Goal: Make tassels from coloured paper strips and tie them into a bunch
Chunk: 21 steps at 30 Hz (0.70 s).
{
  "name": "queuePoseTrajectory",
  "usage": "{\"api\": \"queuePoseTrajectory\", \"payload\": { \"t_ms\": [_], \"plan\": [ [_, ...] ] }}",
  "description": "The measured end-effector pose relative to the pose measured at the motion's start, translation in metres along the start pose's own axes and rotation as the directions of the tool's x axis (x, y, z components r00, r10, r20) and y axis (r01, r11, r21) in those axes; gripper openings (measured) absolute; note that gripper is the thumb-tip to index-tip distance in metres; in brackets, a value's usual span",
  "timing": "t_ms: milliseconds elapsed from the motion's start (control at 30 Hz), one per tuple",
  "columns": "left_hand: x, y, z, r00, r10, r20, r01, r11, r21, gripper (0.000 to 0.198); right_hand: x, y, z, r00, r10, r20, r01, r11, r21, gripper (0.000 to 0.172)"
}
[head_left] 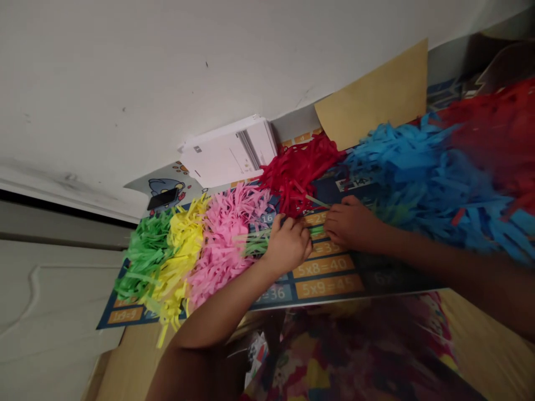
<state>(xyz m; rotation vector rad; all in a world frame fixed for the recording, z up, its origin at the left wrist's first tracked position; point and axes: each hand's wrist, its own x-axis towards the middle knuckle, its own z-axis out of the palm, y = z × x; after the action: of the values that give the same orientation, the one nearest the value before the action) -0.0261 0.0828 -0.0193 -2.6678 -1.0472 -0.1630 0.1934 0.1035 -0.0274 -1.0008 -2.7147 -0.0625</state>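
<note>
Shredded paper fringe (221, 245) is running green, yellow, pink, red, then blue — a bright band lying across a navy multiplication chart (276, 295) — its sums showing in yellow on orange boxes.

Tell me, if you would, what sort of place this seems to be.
It looks like a home craft or study corner: a multiplication-table chart lies under fringes of coloured paper strips, beside a white painted wall and a panelled door.
</note>
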Motion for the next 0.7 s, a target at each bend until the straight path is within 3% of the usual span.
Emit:
{"api": "queuePoseTrajectory", "payload": {
  "t_ms": [233,400,567,700],
  "plan": [
    [-0.012,-0.004,0.003,0.998,0.01,-0.054,-0.009,1.0,0.023,0.014,-0.005,-0.001,0.009,0.999,-0.016,-0.037,0.015,0.999,-0.051,0.014],
    [-0.03,-0.014,0.005,0.992,-0.107,-0.068,0.095,0.982,-0.161,0.01,-0.022,0.016,0.015,0.995,0.06,-0.082,-0.056,0.997,0.054,0.021],
    [-0.034,-0.022,0.005,0.949,-0.305,0.085,0.313,0.863,-0.398,0.013,-0.021,0.023,0.016,0.98,0.188,0.071,-0.199,0.957,0.212,0.021],
    [-0.028,-0.022,0.006,0.919,-0.366,0.148,0.394,0.822,-0.412,0.019,-0.013,0.024,0.015,0.947,0.256,0.194,-0.3,0.92,0.252,0.022]
  ]
}}
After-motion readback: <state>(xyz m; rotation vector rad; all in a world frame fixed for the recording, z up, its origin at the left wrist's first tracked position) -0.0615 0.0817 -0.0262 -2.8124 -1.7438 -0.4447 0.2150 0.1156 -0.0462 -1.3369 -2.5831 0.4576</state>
